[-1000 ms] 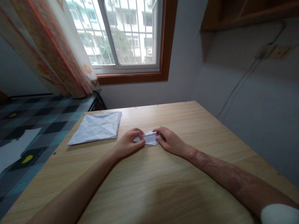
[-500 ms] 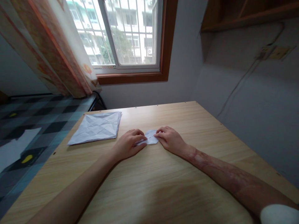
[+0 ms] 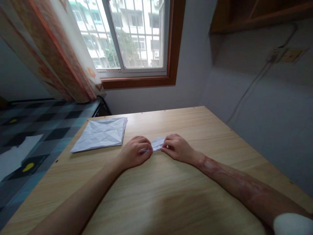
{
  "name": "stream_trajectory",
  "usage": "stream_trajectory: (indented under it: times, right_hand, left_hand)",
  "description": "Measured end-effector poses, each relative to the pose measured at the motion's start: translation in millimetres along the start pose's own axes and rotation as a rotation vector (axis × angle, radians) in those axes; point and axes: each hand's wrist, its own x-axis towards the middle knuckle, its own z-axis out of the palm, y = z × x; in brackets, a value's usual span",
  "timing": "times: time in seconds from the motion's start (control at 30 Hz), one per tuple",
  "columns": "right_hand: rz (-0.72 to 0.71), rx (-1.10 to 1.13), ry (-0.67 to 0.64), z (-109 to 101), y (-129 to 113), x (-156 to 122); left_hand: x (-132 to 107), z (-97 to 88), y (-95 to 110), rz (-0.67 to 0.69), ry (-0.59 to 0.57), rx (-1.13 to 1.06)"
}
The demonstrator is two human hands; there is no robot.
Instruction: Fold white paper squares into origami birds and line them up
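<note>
Two hands pinch a small folded paper on a wooden table.

Both forearms lie on the table, coming in from six o'clock and closing toward each other, the right one out of a white sleeve at four o'clock. The left hand rests knuckles up, fingers curled, their tips pressing the left end of the paper. The right hand mirrors it from three o'clock, fingers bent and nipping the right end. Both grips are closed on the paper, which sits on the table near its middle, only a short white strip showing between the hands. At ten o'clock from the hands, well apart, lies a creased stack of white sheets. Beyond the far edge, a curtain hangs at eleven o'clock and a barred window stands at twelve.
</note>
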Motion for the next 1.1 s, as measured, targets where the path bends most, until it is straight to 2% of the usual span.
stream_trajectory:
  times: [0.23, 0.4, 0.53, 0.6, 0.8, 0.97, 1.1]
  right_hand:
    - [0.225, 0.266, 0.012, 3, 7, 5]
    - [0.265, 0.269, 0.023, 9, 10, 6]
    - [0.255, 0.183, 0.110, 12, 13, 4]
    - [0.228, 0.160, 0.120, 13, 14, 4]
    - [0.163, 0.133, 0.015, 8, 10, 4]
    - [0.137, 0.092, 0.058, 4, 4, 4]
    - [0.131, 0.093, 0.090, 5, 4, 2]
  left_hand:
    - [4, 15.5, 8, -0.212, 0.039, -0.049]
    - [7, 22.3, 16, -0.308, 0.070, -0.040]
    - [7, 24.0, 20, -0.341, 0.083, -0.045]
    - [6, 24.7, 19, -0.339, 0.090, -0.059]
    - [4, 26.1, 11, -0.241, 0.078, 0.026]
    - [2, 25.7, 9, -0.137, 0.064, 0.082]
    - [1, 26.7, 9, -0.131, 0.080, 0.085]
